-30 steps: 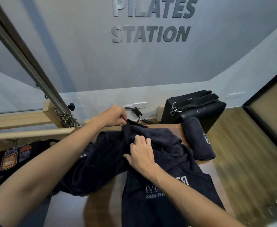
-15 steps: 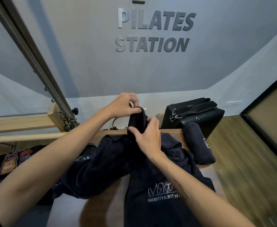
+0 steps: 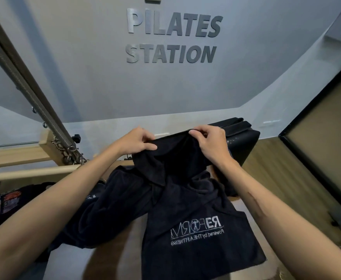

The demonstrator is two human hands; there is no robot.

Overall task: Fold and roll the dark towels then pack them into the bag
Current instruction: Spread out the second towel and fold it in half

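Count: two dark towels visible, maybe more in the heap, can't separate them. One black bag (image 3: 244, 142), far right, partly behind the right hand.

Logo towel (image 3: 196, 229) held up by its far edge, both hands on it. Left hand (image 3: 137, 142): thumb and fingers (image 3: 151, 147) pinching the top edge on the left. Right hand (image 3: 212, 142): fingers (image 3: 196, 133) curled over the same edge on the right. Edge sags between the two hands. Rest of the towel hangs down and drapes toward the near side; white "REFORM" print reads mirrored, near-right corner lies flat on the bench (image 3: 113, 257).

Second towel (image 3: 109, 203) crumpled left of the logo towel, touching and partly under it, trailing to the near left.

Edges: bench's right edge runs just beside the logo towel; wood floor (image 3: 282, 178) beyond. Bare bench strip shows near, between the two towels. Left: wooden frame with a steel spring (image 3: 24, 85) running diagonally, and a printed dark garment (image 3: 6, 201) at the far left edge. Grey wall with "PILATES STATION" lettering (image 3: 173, 35) behind.
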